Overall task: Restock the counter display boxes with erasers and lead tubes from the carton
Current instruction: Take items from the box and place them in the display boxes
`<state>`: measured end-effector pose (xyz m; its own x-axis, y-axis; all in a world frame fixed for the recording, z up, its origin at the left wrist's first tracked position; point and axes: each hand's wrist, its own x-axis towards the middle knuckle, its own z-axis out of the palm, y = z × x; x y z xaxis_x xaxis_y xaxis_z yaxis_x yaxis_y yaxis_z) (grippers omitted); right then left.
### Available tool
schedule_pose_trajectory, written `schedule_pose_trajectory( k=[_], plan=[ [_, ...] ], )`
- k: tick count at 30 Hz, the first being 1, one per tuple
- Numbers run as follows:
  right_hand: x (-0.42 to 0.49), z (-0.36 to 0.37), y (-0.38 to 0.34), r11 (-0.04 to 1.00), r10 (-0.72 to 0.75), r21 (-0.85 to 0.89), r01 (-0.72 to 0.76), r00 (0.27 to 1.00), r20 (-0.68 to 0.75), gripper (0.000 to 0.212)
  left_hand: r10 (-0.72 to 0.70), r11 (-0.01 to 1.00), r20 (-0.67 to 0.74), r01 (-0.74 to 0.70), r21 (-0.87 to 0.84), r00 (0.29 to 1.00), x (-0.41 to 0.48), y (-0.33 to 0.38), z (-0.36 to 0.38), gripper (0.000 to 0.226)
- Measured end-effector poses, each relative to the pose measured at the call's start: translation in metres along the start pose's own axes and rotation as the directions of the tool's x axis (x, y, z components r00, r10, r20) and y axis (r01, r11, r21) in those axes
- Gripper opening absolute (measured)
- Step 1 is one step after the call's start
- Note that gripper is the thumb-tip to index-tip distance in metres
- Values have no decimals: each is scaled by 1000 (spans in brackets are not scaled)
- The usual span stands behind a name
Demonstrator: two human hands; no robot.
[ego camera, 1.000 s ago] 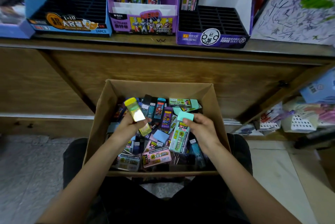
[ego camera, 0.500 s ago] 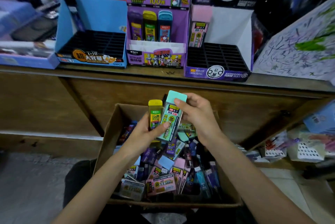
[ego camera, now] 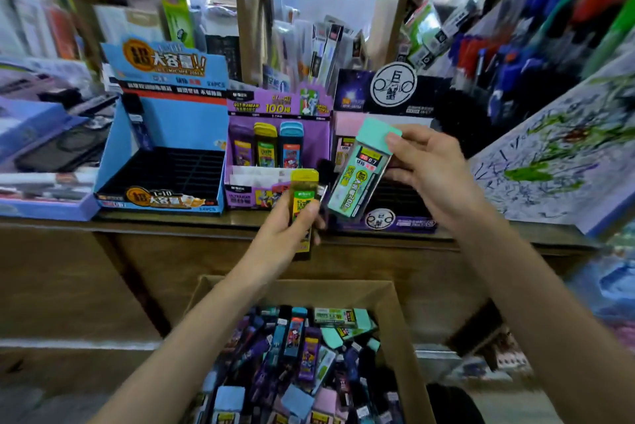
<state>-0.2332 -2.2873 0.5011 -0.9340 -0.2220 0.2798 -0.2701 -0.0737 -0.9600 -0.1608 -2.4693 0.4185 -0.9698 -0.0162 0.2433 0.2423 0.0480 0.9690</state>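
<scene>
The blue box (ego camera: 178, 125), left of centre, reads "大容量!!" and "1-10"; the purple box (ego camera: 275, 107) "ULTRAMAN", "100"; the mint tube (ego camera: 357, 179) "2B 0.7", "200".

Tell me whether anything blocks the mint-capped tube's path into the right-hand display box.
Nothing visible does: the right hand holds the mint-capped tube directly before the right-hand display box, whose visible slots look empty.
</scene>
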Motion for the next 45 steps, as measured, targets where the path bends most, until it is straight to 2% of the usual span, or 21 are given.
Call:
schedule_pose_trajectory(
  k=[3, 6, 10, 14, 19, 22, 24, 26, 29, 31, 33, 37, 38, 40, 41, 42, 44, 45],
  plan=[
    [33, -25, -17, 989, -115, -112, 100, 984, -135, 13, 15, 999, -17, -14, 51, 1000, 10, 8, -6, 14],
    [60, -43, -13, 949, -192, -285, 133, 962, -191, 13, 0, 999, -36, 1, 36, 999, 11, 10, -14, 14],
    [77, -44, 14, 873, -217, -457, 171, 975, -50, 9, -10, 998, -46, 13, 54, 999, 5, 3, -17, 16],
    [81, -39, 33, 865, -201, -458, 205, 978, 59, 12, -21, 998, -55, 24, 50, 998, 0, -2, -18, 14],
    [90, -39, 31, 879, -133, -448, 163, 986, 97, 12, -30, 999, -48, 32, 38, 998, 1, -3, -17, 15],
    [91, -35, 36, 920, -58, -388, 53, 998, -3, 12, -53, 998, -58, 54, 12, 997, 1, -4, -13, 21],
    [90, -33, 40, 913, -28, -408, -7, 996, -80, 14, -72, 997, -59, 71, -7, 996, 0, -6, -10, 27],
    [90, -31, 39, 850, -55, -527, -9, 993, -106, 18, -76, 997, -45, 77, 2, 996, -1, -7, -7, 28],
    [90, -29, 32, 624, -139, -781, 37, 988, -64, 25, -74, 997, -27, 74, 8, 997, -2, -7, -3, 26],
    [91, -27, 25, 501, -122, -865, 20, 991, -48, 28, -71, 997, -23, 71, 5, 997, -2, -6, -1, 24],
    [93, -25, 19, 437, -80, -899, -3, 996, -42, 31, -62, 998, -18, 62, -2, 998, -2, -4, 1, 20],
    [93, -25, 12, 401, 5, -913, -79, 996, -84, 40, -47, 999, -18, 47, -15, 999, -1, 0, 3, 15],
    [88, -25, 10, 363, 5, -927, -94, 995, -99, 41, -41, 999, -16, 41, -15, 999, -2, 2, 3, 15],
    [76, -22, 7, 279, -98, -958, -62, 991, -92, 41, -21, 1000, -11, 21, -21, 1000, -3, 6, 2, 18],
    [68, -18, 6, 323, -143, -946, -16, 988, -66, 40, -11, 1000, -11, 11, -23, 1000, -3, 8, 1, 21],
    [59, -13, 4, 467, -139, -884, 31, 990, -38, 37, -6, 1000, -12, 6, -25, 1000, -3, 9, 1, 24],
    [34, 6, -1, 825, 18, -566, 12, 999, 48, 29, -9, 999, -17, 8, -40, 1000, -3, 11, 0, 27],
    [22, 16, -1, 909, 105, -415, -45, 987, 124, 23, -11, 999, -23, 10, -51, 1000, -3, 11, -1, 27]
  ],
)
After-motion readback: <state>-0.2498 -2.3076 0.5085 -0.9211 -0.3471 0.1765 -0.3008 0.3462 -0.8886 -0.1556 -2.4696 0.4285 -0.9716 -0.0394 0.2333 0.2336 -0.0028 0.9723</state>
